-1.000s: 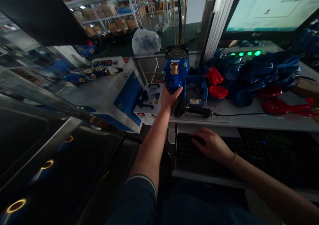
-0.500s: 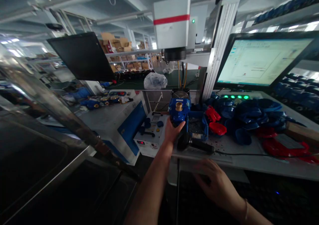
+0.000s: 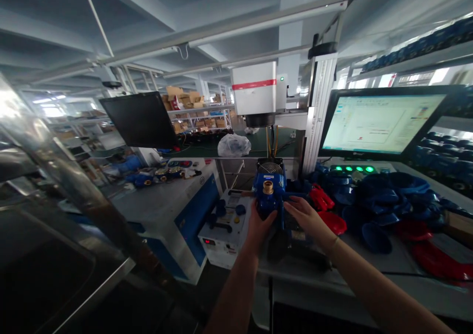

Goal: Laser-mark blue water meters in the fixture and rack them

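A blue pump (image 3: 269, 203) with an upright brass threaded port (image 3: 268, 186) stands under the white marking head (image 3: 254, 88). My left hand (image 3: 258, 228) is wrapped around the lower front of the pump, thumb across its face. To the right of the pump is my right hand (image 3: 305, 216), its fingers stretched toward the pump's side above the parts bin. Whether those fingertips touch the pump, I cannot tell. My right hand and forearm partly cover the bin and the black-handled tool in front of it.
Red plastic parts (image 3: 332, 222) and a heap of blue covers (image 3: 388, 191) lie on the right of the bench. A lit monitor (image 3: 382, 122) stands behind them. Left of the pump is a white control box (image 3: 221, 245). A metal post (image 3: 92, 196) crosses the left side.
My right hand has risen from the bench's front edge to the pump's right side. My left hand stays on the pump. The view has tilted upward.
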The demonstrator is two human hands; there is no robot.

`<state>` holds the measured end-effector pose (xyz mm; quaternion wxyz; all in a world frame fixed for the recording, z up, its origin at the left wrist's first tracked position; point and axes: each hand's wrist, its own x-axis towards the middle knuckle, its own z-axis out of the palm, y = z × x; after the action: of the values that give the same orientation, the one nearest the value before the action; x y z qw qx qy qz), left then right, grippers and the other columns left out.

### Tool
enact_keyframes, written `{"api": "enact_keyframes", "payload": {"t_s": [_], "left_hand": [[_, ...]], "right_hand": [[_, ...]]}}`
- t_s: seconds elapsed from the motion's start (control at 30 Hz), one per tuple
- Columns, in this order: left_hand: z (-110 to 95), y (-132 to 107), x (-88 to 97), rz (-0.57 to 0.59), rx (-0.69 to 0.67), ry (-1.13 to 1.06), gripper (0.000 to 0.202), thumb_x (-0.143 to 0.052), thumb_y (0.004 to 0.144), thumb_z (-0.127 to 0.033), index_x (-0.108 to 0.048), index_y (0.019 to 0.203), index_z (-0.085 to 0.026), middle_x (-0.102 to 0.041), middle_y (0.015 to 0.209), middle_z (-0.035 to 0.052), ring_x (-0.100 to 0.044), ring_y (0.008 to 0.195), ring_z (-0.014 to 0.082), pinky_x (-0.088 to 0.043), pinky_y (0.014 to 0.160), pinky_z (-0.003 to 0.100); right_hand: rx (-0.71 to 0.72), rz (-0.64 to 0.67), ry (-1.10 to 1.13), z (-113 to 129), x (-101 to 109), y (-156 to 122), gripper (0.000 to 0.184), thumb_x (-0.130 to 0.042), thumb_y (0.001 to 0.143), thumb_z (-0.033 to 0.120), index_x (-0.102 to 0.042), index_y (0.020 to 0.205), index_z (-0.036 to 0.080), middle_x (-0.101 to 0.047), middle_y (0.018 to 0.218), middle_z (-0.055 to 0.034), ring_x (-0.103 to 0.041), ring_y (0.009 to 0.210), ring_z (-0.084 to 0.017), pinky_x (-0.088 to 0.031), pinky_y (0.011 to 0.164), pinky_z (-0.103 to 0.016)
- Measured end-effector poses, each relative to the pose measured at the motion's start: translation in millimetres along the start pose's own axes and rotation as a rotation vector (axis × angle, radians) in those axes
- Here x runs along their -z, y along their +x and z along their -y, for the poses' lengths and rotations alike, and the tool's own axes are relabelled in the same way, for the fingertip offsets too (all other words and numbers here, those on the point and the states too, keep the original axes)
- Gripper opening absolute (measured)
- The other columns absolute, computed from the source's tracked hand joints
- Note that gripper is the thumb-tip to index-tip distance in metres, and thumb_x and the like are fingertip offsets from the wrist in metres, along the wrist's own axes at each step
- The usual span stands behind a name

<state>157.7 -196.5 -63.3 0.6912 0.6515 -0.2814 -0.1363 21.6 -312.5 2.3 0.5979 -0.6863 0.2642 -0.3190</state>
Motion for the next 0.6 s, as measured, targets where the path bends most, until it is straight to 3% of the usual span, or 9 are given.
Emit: {"api": "enact_keyframes", "payload": {"t_s": [0.1, 0.33, 0.47, 0.6], "left_hand": [[-1.9, 1.3, -0.2, 0.033, 0.019, -0.067, 0.096, -0.090, 0.082, -0.042, -0.041, 0.163, -0.023, -0.068, 0.152, 0.0189, -0.069, 0.138, 0.0313, -0.056, 0.117, 0.045], [-0.7, 1.0, 0.6, -0.016, -0.002, 0.069, 0.092, -0.088, 0.081, -0.032, -0.045, 0.161, -0.022, -0.067, 0.152, 0.0191, -0.065, 0.143, 0.0340, -0.054, 0.119, 0.046], [0.8, 1.6, 0.3, -0.008, -0.014, 0.098, 0.090, -0.086, 0.081, -0.030, -0.045, 0.161, -0.022, -0.067, 0.153, 0.0189, -0.065, 0.142, 0.0339, -0.055, 0.118, 0.045], [-1.7, 1.2, -0.6, -0.002, -0.007, 0.105, 0.093, -0.088, 0.080, -0.031, -0.044, 0.161, -0.021, -0.065, 0.155, 0.0200, -0.064, 0.144, 0.0340, -0.053, 0.120, 0.044]], "right_hand": [[0.033, -0.087, -0.008, 1.7, -14.2, 14.9, 0.076, -0.089, 0.075, 0.074, -0.069, 0.124, 0.019, -0.077, 0.127, -0.0149, -0.076, 0.117, -0.032, -0.064, 0.103, -0.047], [0.117, -0.161, -0.047, 10.4, -27.3, 30.4, 0.082, -0.083, 0.079, 0.079, -0.065, 0.130, 0.018, -0.073, 0.137, -0.0183, -0.074, 0.122, -0.034, -0.062, 0.108, -0.049], [0.143, -0.179, -0.086, 13.3, -21.1, 16.0, 0.087, -0.081, 0.078, 0.082, -0.064, 0.132, 0.017, -0.068, 0.141, -0.0205, -0.072, 0.125, -0.036, -0.063, 0.104, -0.049], [0.125, -0.155, -0.099, 9.1, -5.8, -21.1, 0.089, -0.080, 0.079, 0.081, -0.062, 0.139, 0.017, -0.065, 0.145, -0.0216, -0.070, 0.128, -0.037, -0.065, 0.099, -0.047]]}}
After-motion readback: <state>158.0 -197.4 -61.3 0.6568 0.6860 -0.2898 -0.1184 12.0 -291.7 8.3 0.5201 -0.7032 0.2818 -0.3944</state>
